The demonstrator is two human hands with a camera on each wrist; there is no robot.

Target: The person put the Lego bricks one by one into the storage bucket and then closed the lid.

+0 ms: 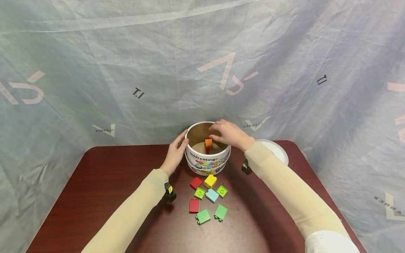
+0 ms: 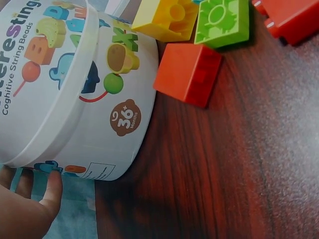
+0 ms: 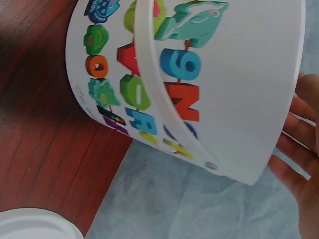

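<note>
A white round bucket [image 1: 207,160] with printed toy pictures stands toward the back of the table. My left hand [image 1: 175,153] rests against its left side, thumb by the rim; in the left wrist view its fingertips [image 2: 54,186] lie along the outer wall. Over the right rim reaches my right hand [image 1: 229,133], its loosely bent fingers above the opening and nothing seen between them. An orange block [image 1: 208,142] shows inside the bucket, with red just below it. In the right wrist view the right fingers [image 3: 296,144] are partly hidden behind the bucket wall.
In front of the bucket lie several toy blocks, among them a yellow block [image 1: 210,181], a red block [image 1: 194,206], a light blue block [image 1: 212,195] and a green block [image 1: 220,212]. A white lid [image 1: 278,151] lies at the back right. Grey cloth [image 1: 177,70] hangs behind the table.
</note>
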